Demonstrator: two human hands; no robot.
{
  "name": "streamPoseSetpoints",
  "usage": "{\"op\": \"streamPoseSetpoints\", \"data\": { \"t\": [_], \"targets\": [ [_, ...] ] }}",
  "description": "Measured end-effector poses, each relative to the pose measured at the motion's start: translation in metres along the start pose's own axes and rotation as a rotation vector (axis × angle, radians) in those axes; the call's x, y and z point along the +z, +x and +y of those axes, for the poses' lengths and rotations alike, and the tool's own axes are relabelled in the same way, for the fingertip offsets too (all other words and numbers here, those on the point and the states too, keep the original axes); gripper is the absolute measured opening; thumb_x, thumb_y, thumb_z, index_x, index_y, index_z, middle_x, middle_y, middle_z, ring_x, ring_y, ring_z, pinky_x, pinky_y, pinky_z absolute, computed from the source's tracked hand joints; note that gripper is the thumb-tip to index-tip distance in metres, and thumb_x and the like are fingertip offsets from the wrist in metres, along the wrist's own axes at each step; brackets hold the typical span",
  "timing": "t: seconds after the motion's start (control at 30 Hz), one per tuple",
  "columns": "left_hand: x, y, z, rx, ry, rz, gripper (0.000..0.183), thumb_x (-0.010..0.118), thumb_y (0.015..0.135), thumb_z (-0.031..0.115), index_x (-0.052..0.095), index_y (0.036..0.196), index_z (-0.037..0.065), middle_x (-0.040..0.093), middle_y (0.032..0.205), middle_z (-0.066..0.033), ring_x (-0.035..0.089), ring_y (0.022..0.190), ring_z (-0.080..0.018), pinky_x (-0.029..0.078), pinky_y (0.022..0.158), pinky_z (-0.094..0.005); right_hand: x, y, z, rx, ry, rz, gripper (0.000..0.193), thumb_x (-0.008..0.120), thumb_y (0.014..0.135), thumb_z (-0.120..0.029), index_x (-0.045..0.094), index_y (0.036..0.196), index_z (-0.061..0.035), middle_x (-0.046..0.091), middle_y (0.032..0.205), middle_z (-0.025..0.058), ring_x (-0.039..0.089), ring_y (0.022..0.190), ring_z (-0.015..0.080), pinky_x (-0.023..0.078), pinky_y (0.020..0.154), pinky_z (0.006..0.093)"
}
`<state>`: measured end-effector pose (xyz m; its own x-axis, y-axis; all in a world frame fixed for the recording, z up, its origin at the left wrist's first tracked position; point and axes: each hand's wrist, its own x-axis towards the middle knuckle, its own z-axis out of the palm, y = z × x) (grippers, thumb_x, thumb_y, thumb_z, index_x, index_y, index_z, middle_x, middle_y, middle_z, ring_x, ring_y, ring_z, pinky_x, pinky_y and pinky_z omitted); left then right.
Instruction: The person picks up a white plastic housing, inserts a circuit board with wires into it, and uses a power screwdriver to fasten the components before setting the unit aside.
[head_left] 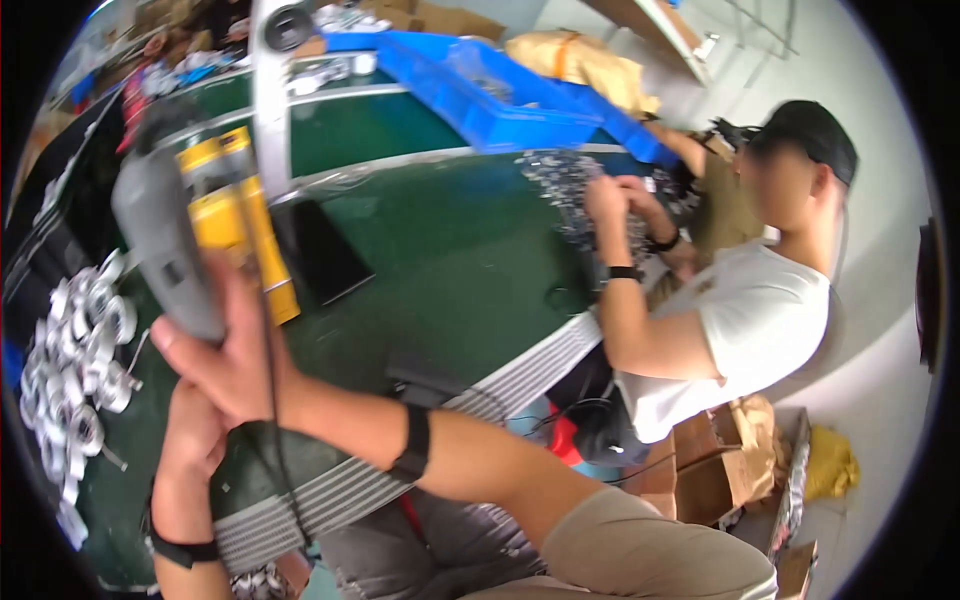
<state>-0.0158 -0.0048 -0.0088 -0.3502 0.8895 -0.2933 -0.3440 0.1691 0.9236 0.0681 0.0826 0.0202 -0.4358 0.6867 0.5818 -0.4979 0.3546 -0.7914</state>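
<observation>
My right hand (232,352) is wrapped around the grey handle of a power tool (165,235) held upright over the green work surface (450,250). A black cable hangs from the tool past my wrist. A yellow tool body (245,225) stands just behind the grey one. My left hand (190,430) sits under my right wrist, touching it, fingers curled; I cannot see anything in it. Both wrists wear black bands. Several shiny silver metal rings (75,350) lie piled to the left of my hands.
A co-worker in a white shirt and black cap (760,300) sits to the right, both hands in a pile of small metal parts (570,190). Blue bins (490,90) stand at the back. A black flat pad (320,250) lies on the green surface. Cardboard boxes (720,460) sit on the floor.
</observation>
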Motion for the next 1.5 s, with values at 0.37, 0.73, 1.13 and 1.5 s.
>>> {"op": "streamPoseSetpoints", "data": {
  "t": [0.37,0.73,1.13,1.5],
  "targets": [
    [-0.001,0.007,0.009,-0.025,0.197,-0.086,0.042,0.044,0.098,0.022,0.038,0.134,0.000,0.061,0.109,-0.0114,0.067,0.083,-0.0207,0.058,0.059,-0.0307,-0.011,0.002,-0.016,-0.041,0.003,0.010,0.053,0.067,0.081,-0.018,0.044,0.125,0.0014,0.062,0.100,0.0147,0.061,0.091,0.0222,0.047,0.082,0.0347],
    [-0.090,-0.002,0.055,0.482,0.793,0.786,0.055,0.064,0.086,0.013,0.043,0.136,0.004,0.063,0.095,-0.0119,0.064,0.074,-0.0162,0.052,0.062,-0.0276,-0.010,0.004,-0.012,-0.139,-0.218,0.130,0.047,0.072,0.079,-0.023,0.052,0.115,0.0015,0.061,0.098,0.0166,0.062,0.087,0.0242,0.049,0.076,0.0354],
    [-0.057,0.010,0.034,0.482,1.454,0.778,0.054,0.068,0.079,0.026,0.055,0.126,0.004,0.043,0.136,-0.0295,0.040,0.127,-0.0442,0.034,0.107,-0.0455,-0.019,0.009,-0.002,-0.045,-0.034,0.028,0.041,0.067,0.083,-0.012,0.048,0.116,0.0009,0.062,0.098,0.0095,0.063,0.086,0.0138,0.052,0.073,0.0293],
    [-0.047,0.011,0.039,0.871,1.305,0.852,0.017,0.063,0.080,0.007,0.063,0.095,0.000,0.064,0.096,-0.0179,0.061,0.094,-0.0326,0.046,0.085,-0.0404,-0.044,0.018,-0.014,-0.249,-0.330,-0.027,0.050,0.074,0.079,-0.028,0.053,0.117,-0.0035,0.059,0.098,0.0124,0.061,0.087,0.0245,0.049,0.079,0.0344]
  ]
}}
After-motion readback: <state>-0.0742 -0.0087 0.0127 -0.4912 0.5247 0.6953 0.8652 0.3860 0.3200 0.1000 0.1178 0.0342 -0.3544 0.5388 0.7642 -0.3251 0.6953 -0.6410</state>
